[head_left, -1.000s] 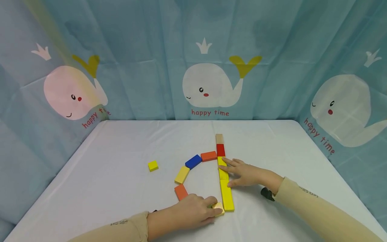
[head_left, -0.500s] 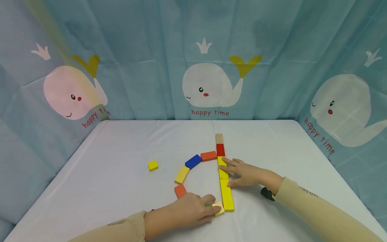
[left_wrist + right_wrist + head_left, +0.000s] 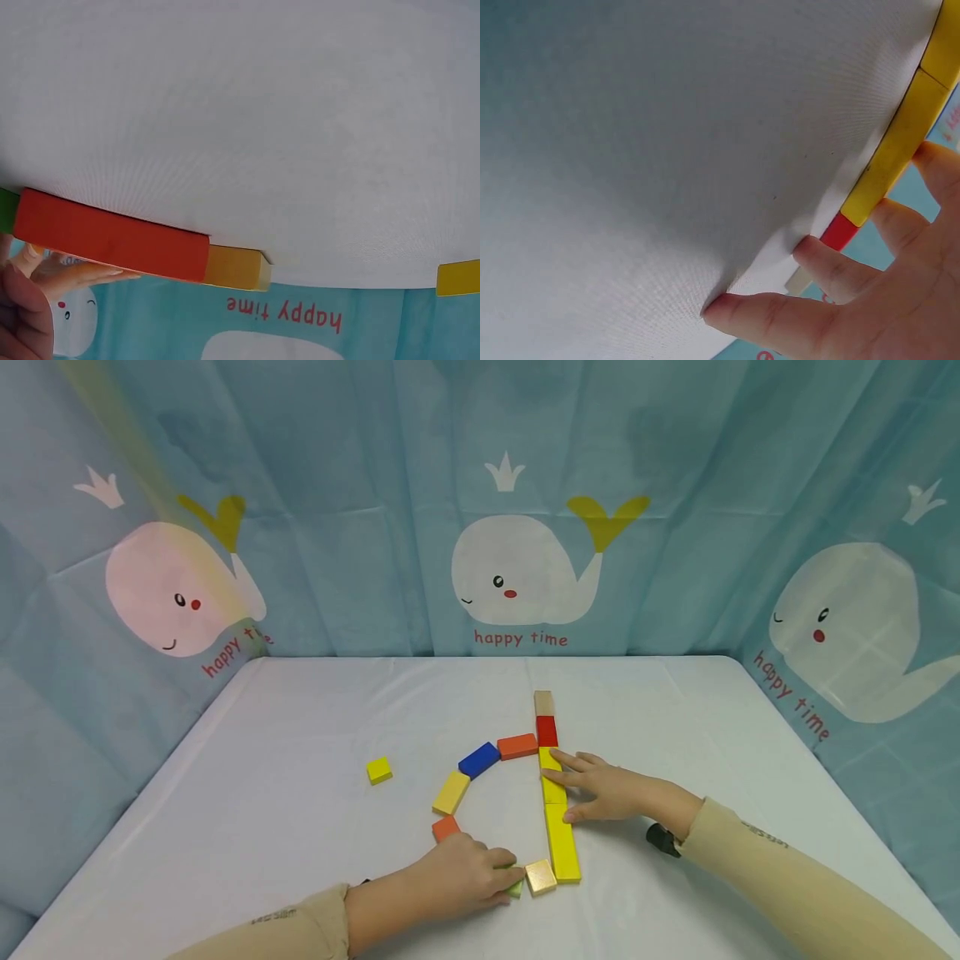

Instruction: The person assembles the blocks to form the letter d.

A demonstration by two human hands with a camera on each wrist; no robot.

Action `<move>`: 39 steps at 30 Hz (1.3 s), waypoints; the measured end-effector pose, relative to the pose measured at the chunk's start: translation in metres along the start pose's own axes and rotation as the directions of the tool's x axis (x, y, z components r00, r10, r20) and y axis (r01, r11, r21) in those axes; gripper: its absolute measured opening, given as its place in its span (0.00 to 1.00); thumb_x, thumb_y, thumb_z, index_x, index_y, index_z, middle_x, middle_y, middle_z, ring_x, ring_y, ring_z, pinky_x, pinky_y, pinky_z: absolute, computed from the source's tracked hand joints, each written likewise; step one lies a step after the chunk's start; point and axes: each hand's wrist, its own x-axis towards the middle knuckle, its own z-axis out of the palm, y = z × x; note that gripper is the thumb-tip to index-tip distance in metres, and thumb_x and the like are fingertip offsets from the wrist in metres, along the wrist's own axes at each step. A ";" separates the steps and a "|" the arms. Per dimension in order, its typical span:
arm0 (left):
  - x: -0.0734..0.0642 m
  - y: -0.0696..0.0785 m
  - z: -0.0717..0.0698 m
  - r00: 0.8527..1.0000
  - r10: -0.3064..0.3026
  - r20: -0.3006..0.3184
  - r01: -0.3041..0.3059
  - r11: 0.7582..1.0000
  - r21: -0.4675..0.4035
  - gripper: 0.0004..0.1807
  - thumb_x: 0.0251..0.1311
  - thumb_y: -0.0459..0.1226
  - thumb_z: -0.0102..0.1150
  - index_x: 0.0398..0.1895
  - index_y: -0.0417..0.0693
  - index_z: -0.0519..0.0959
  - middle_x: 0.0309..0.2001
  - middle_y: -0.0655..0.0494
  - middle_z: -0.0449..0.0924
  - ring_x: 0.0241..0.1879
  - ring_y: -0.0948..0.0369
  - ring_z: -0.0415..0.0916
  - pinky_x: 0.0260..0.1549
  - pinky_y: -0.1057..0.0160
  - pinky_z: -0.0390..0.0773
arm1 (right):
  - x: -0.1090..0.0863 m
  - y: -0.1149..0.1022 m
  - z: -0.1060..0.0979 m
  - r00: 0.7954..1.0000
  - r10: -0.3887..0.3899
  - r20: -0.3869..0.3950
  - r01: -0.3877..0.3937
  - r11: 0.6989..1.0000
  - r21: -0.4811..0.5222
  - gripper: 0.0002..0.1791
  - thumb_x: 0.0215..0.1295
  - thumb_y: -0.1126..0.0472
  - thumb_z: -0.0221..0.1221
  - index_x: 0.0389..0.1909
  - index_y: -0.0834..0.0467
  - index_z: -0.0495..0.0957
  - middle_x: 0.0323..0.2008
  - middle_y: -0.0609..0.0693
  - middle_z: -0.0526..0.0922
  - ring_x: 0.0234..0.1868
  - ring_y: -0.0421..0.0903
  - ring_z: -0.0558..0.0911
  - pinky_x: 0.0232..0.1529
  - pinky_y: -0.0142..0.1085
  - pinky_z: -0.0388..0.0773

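My left hand (image 3: 461, 877) grips a green block (image 3: 515, 891) at the near side of a curve of blocks; its fingers partly cover the block. Right of it a plain gold-coloured wooden block (image 3: 541, 877) lies uncovered against the near yellow block (image 3: 562, 852). An orange block (image 3: 446, 828) shows just beyond the left hand, partly hidden. My right hand (image 3: 611, 791) rests its spread fingertips on the two long yellow blocks of a straight row. In the right wrist view, fingers (image 3: 900, 225) touch the edge of a yellow block (image 3: 896, 150).
Along the curve lie a pale yellow block (image 3: 452, 792), a blue block (image 3: 479, 760) and another orange block (image 3: 517, 747). A red block (image 3: 547, 731) and a wooden block (image 3: 543, 702) end the row. A small yellow block (image 3: 379, 770) lies apart on the white table (image 3: 300, 718).
My left hand has drawn back leftward, from the wooden block to the green one. The wooden block stays by the yellow row, now uncovered. The right hand has not moved.
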 end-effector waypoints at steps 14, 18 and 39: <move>-0.010 -0.009 -0.006 0.998 -0.064 0.004 0.064 0.997 0.034 0.24 0.61 0.55 0.61 0.54 0.52 0.82 0.51 0.63 0.82 0.39 0.71 0.81 0.28 0.80 0.71 | 0.001 0.000 0.000 1.000 -0.012 0.005 0.012 1.000 -0.004 0.40 0.61 0.40 0.61 0.73 0.46 0.61 0.77 0.51 0.46 0.72 0.67 0.50 0.60 0.67 0.59; -0.029 -0.025 -0.011 0.997 -0.083 0.002 0.083 0.995 0.054 0.23 0.60 0.54 0.63 0.52 0.52 0.83 0.52 0.61 0.82 0.40 0.68 0.82 0.27 0.76 0.73 | 0.001 0.000 0.000 1.000 -0.014 0.012 0.014 1.000 -0.003 0.41 0.61 0.40 0.61 0.74 0.47 0.61 0.77 0.52 0.46 0.72 0.66 0.49 0.60 0.67 0.59; -0.054 -0.045 -0.001 0.995 -0.082 -0.051 0.083 0.997 0.010 0.16 0.56 0.39 0.69 0.49 0.60 0.86 0.52 0.60 0.82 0.14 0.69 0.64 0.17 0.79 0.60 | 0.000 -0.002 -0.002 1.000 -0.003 0.012 0.003 1.000 -0.004 0.41 0.61 0.41 0.62 0.73 0.48 0.61 0.77 0.52 0.46 0.72 0.66 0.50 0.60 0.66 0.59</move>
